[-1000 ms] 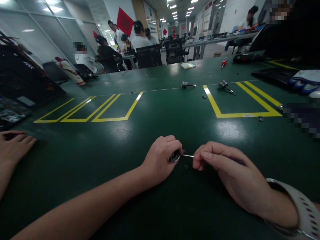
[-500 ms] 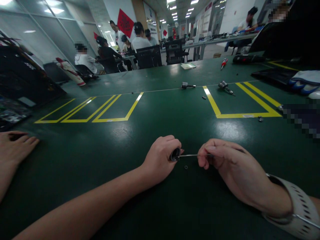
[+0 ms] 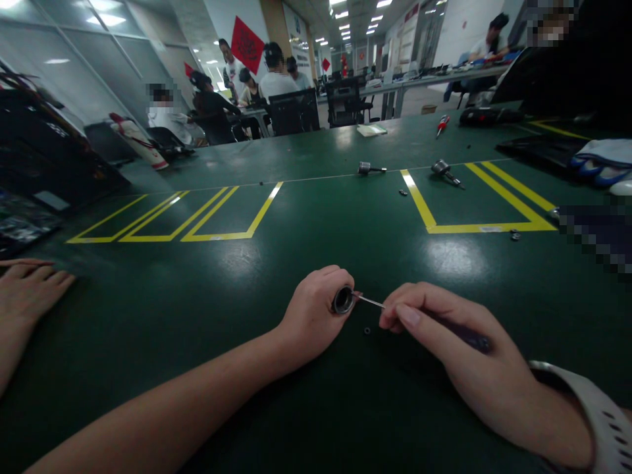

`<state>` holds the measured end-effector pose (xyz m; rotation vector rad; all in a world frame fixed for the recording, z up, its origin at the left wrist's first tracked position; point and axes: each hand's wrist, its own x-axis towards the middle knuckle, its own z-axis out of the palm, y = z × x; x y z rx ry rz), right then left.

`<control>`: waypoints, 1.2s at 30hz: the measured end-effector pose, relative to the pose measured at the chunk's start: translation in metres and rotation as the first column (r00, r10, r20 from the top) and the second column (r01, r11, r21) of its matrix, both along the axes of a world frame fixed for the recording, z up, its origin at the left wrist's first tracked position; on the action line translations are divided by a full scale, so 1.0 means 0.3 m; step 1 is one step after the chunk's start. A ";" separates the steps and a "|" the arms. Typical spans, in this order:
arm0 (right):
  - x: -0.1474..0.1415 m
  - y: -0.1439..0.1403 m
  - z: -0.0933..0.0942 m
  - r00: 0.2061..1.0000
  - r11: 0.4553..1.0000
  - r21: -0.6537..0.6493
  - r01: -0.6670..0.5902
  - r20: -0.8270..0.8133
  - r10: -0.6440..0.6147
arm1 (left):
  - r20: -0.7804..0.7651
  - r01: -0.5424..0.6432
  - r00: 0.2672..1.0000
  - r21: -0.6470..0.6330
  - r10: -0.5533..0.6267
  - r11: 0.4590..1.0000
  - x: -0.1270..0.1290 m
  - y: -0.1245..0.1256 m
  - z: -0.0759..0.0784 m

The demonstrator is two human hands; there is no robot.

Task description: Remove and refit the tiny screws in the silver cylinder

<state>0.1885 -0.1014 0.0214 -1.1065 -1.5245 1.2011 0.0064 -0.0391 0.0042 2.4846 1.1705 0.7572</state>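
Note:
My left hand (image 3: 316, 313) is closed around a dark metal cylinder (image 3: 343, 300), whose round hollow end faces me. In my right hand (image 3: 459, 342) lies a thin screwdriver; its dark handle (image 3: 474, 338) shows across the palm. The bright shaft (image 3: 370, 301) runs leftward and slightly up from my fingertips to the cylinder's right rim, where its tip is too small to make out clearly. A small dark ring (image 3: 367, 331) rests on the green table just below the shaft.
Two metal parts with shafts (image 3: 370, 168) (image 3: 446, 172) lie farther back, near yellow tape (image 3: 488, 229). Small dark pieces (image 3: 403, 192) are scattered there. A red screwdriver (image 3: 442, 126) lies beyond. Another person's hand (image 3: 34, 289) rests at left. Cloth gloves (image 3: 605, 161) lie at right.
The screwdriver has tilted, its tip now higher on the cylinder's rim and its handle more visible. My right hand has shifted a little left. The cylinder's opening faces me more fully.

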 end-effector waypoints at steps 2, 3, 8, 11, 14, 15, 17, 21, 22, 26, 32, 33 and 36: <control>-0.009 -0.016 0.007 0.994 0.998 0.068 -0.014 0.110 0.006 | 0.013 -0.006 1.000 0.018 0.005 1.000 0.003 0.000 -0.001; -0.014 -0.023 0.008 0.990 0.995 0.100 -0.020 0.138 0.006 | 0.022 -0.007 1.000 0.026 0.006 1.000 0.004 0.000 -0.002; -0.029 -0.040 -0.010 0.994 0.988 0.149 -0.035 0.112 0.018 | 0.077 -0.012 0.997 0.049 0.009 0.999 0.005 -0.001 -0.003; -0.028 -0.031 -0.014 0.999 0.991 0.128 -0.031 0.041 0.026 | 0.114 -0.015 0.993 0.054 0.009 0.998 0.003 -0.001 -0.003; -0.022 -0.016 -0.002 0.997 0.993 0.097 -0.062 -0.029 0.065 | 0.108 0.008 0.994 0.052 -0.013 0.999 0.000 -0.003 -0.002; -0.019 -0.011 0.004 0.995 0.993 0.088 -0.080 -0.048 0.084 | 0.098 0.018 0.995 0.051 -0.023 0.999 -0.001 -0.004 -0.002; -0.012 -0.004 0.013 0.990 0.991 0.063 -0.116 -0.070 0.120 | 0.078 0.034 0.996 0.052 -0.038 0.998 -0.001 -0.007 0.000; 0.003 0.001 0.010 0.983 0.987 0.001 -0.161 -0.092 0.161 | 0.042 0.086 0.995 0.059 -0.088 0.995 -0.001 -0.011 0.004; 0.005 0.001 0.005 0.982 0.987 -0.012 -0.159 -0.106 0.157 | 0.037 0.098 0.994 0.056 -0.100 0.994 -0.001 -0.012 0.005; 0.009 -0.003 -0.013 0.982 0.994 -0.036 -0.107 -0.159 0.100 | 0.044 0.098 0.994 0.035 -0.100 0.995 -0.002 -0.009 0.003; 0.005 -0.011 -0.014 0.989 0.996 -0.046 -0.073 -0.133 0.066 | 0.035 0.084 0.996 0.032 -0.085 0.996 -0.002 -0.005 0.003; 0.004 -0.009 -0.012 0.987 0.995 -0.057 -0.082 -0.143 0.074 | 0.035 0.085 0.996 0.036 -0.086 0.996 -0.003 -0.005 0.004; 0.002 0.007 -0.007 0.961 0.985 -0.145 -0.091 -0.273 0.048 | 0.052 0.087 0.995 0.051 -0.089 0.995 -0.005 -0.007 0.006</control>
